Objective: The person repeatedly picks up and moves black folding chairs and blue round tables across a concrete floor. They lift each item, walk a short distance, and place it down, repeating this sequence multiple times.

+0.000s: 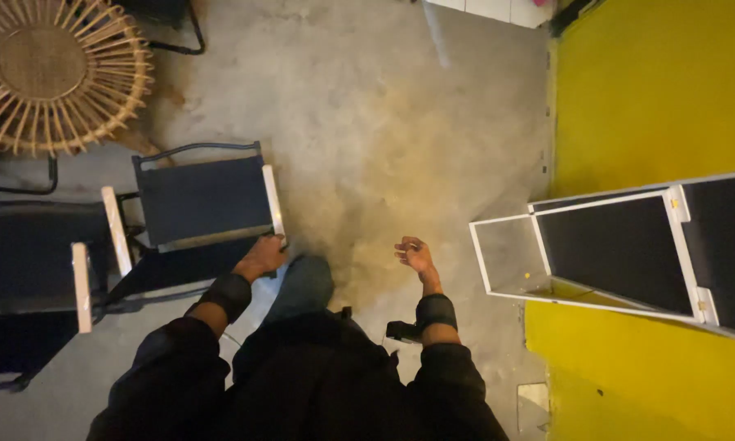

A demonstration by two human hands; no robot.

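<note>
Dim, warm indoor light; the grey concrete floor [367, 122] glows brightest at centre, deep shadow falls toward nine o'clock, edges bend slightly, and detail is soft.

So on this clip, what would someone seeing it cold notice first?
Probably the bright yellow floor area along the right side, with a white-framed black panel lying across it. Next, the person's left hand gripping the corner of a black folding chair at left of centre, while the right hand hangs open and empty over the grey concrete floor. A round wicker stool sits top left.
</note>
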